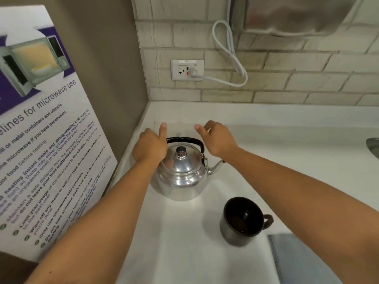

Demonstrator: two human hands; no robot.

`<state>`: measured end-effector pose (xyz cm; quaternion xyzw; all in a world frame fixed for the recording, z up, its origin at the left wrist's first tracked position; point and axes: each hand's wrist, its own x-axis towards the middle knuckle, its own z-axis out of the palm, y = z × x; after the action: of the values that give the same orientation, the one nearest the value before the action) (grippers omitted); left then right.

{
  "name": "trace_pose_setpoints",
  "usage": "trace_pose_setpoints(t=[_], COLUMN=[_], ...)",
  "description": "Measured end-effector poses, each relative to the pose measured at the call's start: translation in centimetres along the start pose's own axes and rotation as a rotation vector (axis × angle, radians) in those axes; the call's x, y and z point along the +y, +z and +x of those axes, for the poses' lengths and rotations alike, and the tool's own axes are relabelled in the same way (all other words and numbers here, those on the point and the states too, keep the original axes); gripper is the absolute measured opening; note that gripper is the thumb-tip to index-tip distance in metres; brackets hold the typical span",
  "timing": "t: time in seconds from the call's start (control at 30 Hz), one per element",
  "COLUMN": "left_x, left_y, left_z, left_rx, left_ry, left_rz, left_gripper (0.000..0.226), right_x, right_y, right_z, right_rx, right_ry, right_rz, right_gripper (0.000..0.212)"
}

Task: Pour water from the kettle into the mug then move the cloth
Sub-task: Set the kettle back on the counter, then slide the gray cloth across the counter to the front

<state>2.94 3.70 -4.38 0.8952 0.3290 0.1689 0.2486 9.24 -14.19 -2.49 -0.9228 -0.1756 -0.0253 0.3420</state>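
A shiny metal kettle (181, 175) with a black handle and a small lid knob stands on the white counter (184, 242), spout pointing right. A dark mug (243, 219) sits in front of it to the right, handle facing right. A grey-blue cloth (301, 261) lies at the lower right corner. My left hand (150, 145) hovers at the kettle's left side, thumb out, fingers curled, holding nothing. My right hand (217, 139) hovers over the right end of the handle, thumb out, holding nothing. Neither hand clearly touches the kettle.
A microwave guideline poster (41, 140) leans on the left wall. A wall outlet (187, 70) with a white plugged-in cord (229, 56) sits on the brick backsplash. A sink edge (374, 146) shows at far right. A metal appliance (297, 15) hangs above.
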Motion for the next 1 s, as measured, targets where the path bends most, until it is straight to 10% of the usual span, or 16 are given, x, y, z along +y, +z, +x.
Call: trace_pose_setpoints(t=[0.2,0.47,0.7,1.0], left_x=[-1.1,-6.2,-7.4,-7.4], left_y=[-2.4,2.4,4.2,4.5], left_z=[-8.0,-20.6,-24.2,-24.3], left_rx=[0.3,-0.067,-0.296,-0.291], left_ry=[0.416,0.538,0.531,0.516], left_rz=[-0.245,-0.126,0.128,0.116], left_gripper=[0.036,0.032,0.064,0.064], right_x=[1.8,10.9,16.8,20.4], right_y=[-7.3,-7.8,-4.6,-3.9], right_z=[-7.6,-20.9,-30.2,-15.0], right_rx=[0.163,0.298,-0.219,-0.269], right_ry=[-0.209,0.048,0.075,0.133], right_rz=[0.13,0.144,-0.441,-0.546], right_gripper=[0.032,0.02,0.054,0.058])
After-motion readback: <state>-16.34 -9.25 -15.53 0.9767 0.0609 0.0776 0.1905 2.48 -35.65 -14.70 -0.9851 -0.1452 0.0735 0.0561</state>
